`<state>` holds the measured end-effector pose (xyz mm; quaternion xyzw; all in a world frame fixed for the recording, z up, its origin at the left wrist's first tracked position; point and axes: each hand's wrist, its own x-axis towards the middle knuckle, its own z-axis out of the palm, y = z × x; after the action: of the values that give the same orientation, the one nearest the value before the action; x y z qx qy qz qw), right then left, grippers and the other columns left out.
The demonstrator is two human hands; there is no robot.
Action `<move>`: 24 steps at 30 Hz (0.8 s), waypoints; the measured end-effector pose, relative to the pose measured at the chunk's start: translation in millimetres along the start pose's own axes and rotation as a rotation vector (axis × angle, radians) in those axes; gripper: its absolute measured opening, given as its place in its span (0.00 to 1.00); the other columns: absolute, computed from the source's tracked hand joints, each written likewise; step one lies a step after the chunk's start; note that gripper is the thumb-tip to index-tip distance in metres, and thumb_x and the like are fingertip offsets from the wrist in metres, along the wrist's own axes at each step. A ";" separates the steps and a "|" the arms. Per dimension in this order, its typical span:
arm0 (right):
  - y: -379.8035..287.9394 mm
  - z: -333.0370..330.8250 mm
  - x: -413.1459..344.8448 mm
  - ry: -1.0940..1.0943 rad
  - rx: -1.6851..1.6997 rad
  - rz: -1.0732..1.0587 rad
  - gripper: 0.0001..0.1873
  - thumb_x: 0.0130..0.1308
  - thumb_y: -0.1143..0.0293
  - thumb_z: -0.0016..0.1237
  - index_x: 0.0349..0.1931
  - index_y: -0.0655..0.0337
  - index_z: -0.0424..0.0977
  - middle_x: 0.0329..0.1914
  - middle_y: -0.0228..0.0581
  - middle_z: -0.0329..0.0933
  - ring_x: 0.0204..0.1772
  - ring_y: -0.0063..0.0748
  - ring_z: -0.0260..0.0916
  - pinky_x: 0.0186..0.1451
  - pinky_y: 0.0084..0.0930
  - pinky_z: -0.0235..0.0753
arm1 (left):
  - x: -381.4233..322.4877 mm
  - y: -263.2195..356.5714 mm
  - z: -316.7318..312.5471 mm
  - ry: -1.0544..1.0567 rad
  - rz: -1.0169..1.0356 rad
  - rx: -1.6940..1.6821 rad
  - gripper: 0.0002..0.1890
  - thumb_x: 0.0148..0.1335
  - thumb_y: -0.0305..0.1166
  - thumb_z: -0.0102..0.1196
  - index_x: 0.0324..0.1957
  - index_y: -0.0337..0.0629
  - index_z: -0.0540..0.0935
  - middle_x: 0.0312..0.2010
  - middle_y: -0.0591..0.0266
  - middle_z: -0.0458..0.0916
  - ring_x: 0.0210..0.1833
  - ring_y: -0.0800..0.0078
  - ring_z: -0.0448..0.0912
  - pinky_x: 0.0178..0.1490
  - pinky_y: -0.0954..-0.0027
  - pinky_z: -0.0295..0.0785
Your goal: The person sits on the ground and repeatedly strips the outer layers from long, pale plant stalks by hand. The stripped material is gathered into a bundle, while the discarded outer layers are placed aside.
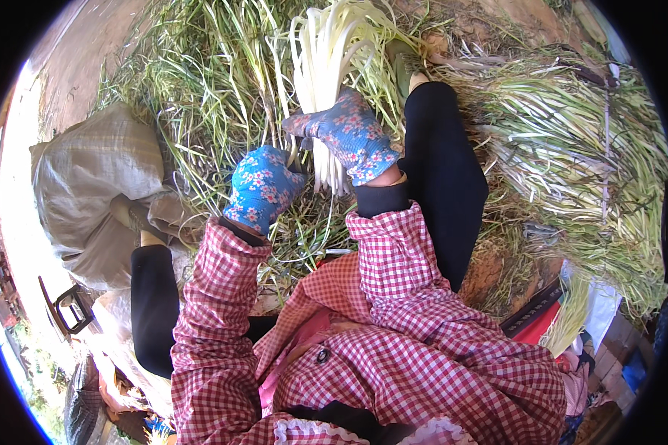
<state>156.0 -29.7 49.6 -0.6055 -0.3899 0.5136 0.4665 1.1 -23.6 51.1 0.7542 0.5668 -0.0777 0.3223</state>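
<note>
My right hand (350, 133), in a blue flowered glove, is closed around a bundle of pale leafy stalks (320, 67). The white stalk ends hang below the fist and the long pale leaves droop over above it. Just left of the bundle is my left hand (267, 181) in a matching glove, its fingers curled close to a thin stalk; whether it grips that stalk is hard to tell. Beneath and beyond both hands lies a loose heap of green stalks and leaves (211, 72).
A large pile of green-and-white stalks (579, 133) lies at the right, with a string across it. A woven plastic sack (100, 167) stands at the left by my foot. My bent legs in black trousers (445, 178) flank the heap. A black-framed object (72, 311) is lower left.
</note>
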 end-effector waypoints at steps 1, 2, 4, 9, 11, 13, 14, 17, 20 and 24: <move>7.9 2.0 2.0 -0.006 -0.017 -0.021 0.20 0.47 0.67 0.65 0.37 0.72 0.76 0.30 0.43 0.80 0.31 0.29 0.77 0.37 0.25 0.76 | 2.8 -2.0 4.3 -0.017 0.010 0.045 0.20 0.45 0.40 0.66 0.36 0.35 0.84 0.28 0.44 0.82 0.32 0.53 0.82 0.37 0.60 0.75; 14.1 3.9 3.3 -0.011 -0.034 -0.042 0.21 0.47 0.67 0.65 0.37 0.72 0.76 0.30 0.43 0.80 0.31 0.30 0.77 0.37 0.25 0.76 | 8.4 -9.3 13.8 -0.038 -0.017 -0.019 0.20 0.42 0.40 0.68 0.34 0.33 0.83 0.30 0.43 0.82 0.35 0.52 0.82 0.38 0.59 0.75; 3.9 5.0 -3.5 0.015 -0.072 -0.065 0.17 0.50 0.69 0.62 0.36 0.73 0.77 0.29 0.44 0.81 0.29 0.29 0.77 0.33 0.24 0.75 | 11.8 -17.4 15.5 -0.206 0.016 -0.062 0.19 0.42 0.36 0.68 0.34 0.32 0.83 0.29 0.45 0.82 0.32 0.56 0.82 0.36 0.61 0.76; 6.9 -7.8 -0.1 0.002 0.509 -0.139 0.05 0.53 0.77 0.58 0.29 0.72 0.79 0.27 0.45 0.81 0.24 0.26 0.77 0.27 0.18 0.76 | -18.8 -71.4 46.8 -0.427 0.040 -0.049 0.14 0.44 0.38 0.66 0.28 0.36 0.84 0.24 0.46 0.81 0.30 0.55 0.81 0.37 0.60 0.77; 1.1 -5.5 0.0 0.079 0.635 -0.118 0.06 0.53 0.77 0.59 0.30 0.71 0.79 0.27 0.45 0.81 0.24 0.25 0.76 0.26 0.18 0.75 | -34.2 -131.6 92.7 -0.442 -0.019 0.338 0.17 0.45 0.40 0.64 0.33 0.38 0.84 0.27 0.48 0.82 0.34 0.54 0.82 0.40 0.59 0.77; -9.3 -14.1 -6.5 0.058 0.674 -0.142 0.09 0.54 0.77 0.57 0.35 0.73 0.76 0.28 0.46 0.81 0.25 0.26 0.77 0.27 0.19 0.75 | -59.5 -179.8 110.2 -0.515 -0.089 0.485 0.22 0.46 0.44 0.63 0.41 0.40 0.83 0.37 0.48 0.82 0.42 0.54 0.81 0.45 0.58 0.76; -9.4 -9.9 -5.5 0.044 0.697 -0.152 0.09 0.55 0.77 0.57 0.35 0.73 0.76 0.29 0.46 0.81 0.25 0.26 0.76 0.27 0.19 0.75 | -74.5 -180.1 93.6 -0.589 -0.090 0.535 0.25 0.46 0.46 0.64 0.45 0.40 0.81 0.42 0.48 0.81 0.46 0.54 0.80 0.48 0.58 0.75; -2.6 -8.9 -2.5 0.046 0.646 -0.111 0.10 0.55 0.78 0.57 0.36 0.73 0.76 0.32 0.46 0.81 0.28 0.27 0.78 0.28 0.19 0.76 | -71.2 -173.1 39.3 -0.513 -0.186 0.529 0.37 0.51 0.56 0.62 0.55 0.37 0.75 0.49 0.46 0.78 0.52 0.53 0.77 0.56 0.59 0.71; 4.8 -6.9 -1.3 -0.004 0.648 -0.122 0.11 0.57 0.77 0.56 0.39 0.73 0.76 0.35 0.49 0.81 0.32 0.30 0.79 0.29 0.19 0.77 | -48.4 -137.6 -23.3 0.067 -0.215 -0.582 0.23 0.61 0.40 0.58 0.54 0.35 0.76 0.44 0.53 0.82 0.45 0.71 0.79 0.48 0.71 0.73; 4.0 5.2 -0.6 -0.018 0.649 -0.099 0.11 0.57 0.78 0.56 0.40 0.71 0.75 0.33 0.49 0.81 0.27 0.27 0.77 0.27 0.18 0.76 | -61.1 -32.7 -31.1 0.057 0.108 -1.146 0.25 0.62 0.35 0.57 0.60 0.37 0.71 0.46 0.55 0.81 0.42 0.73 0.79 0.43 0.75 0.74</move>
<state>150.7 -30.5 45.7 -0.4009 -0.2391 0.5932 0.6559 -57.3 -50.0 91.8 0.4889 0.4878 0.2785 0.6675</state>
